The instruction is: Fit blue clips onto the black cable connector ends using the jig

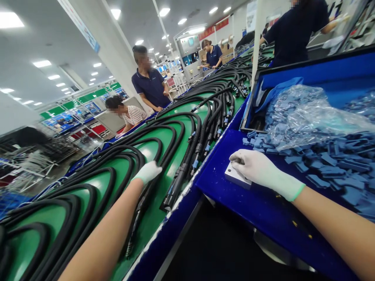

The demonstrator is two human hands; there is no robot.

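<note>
My left hand (148, 171), in a white glove, reaches out over the green conveyor belt (96, 187) and rests with curled fingers on a black corrugated cable (180, 175). Its fingers look closed round the cable, though the grip itself is hidden. My right hand (258, 168), also gloved, lies flat on a small white block (236, 176) on the blue work surface (231, 195). A heap of small blue plastic clips (345, 164) lies just right of that hand.
Many black looped cables (73, 203) run along the belt. A clear bag of blue parts (304, 113) sits in a blue bin (336, 74). Several people in dark shirts stand along the line; one sits across the belt (129, 113).
</note>
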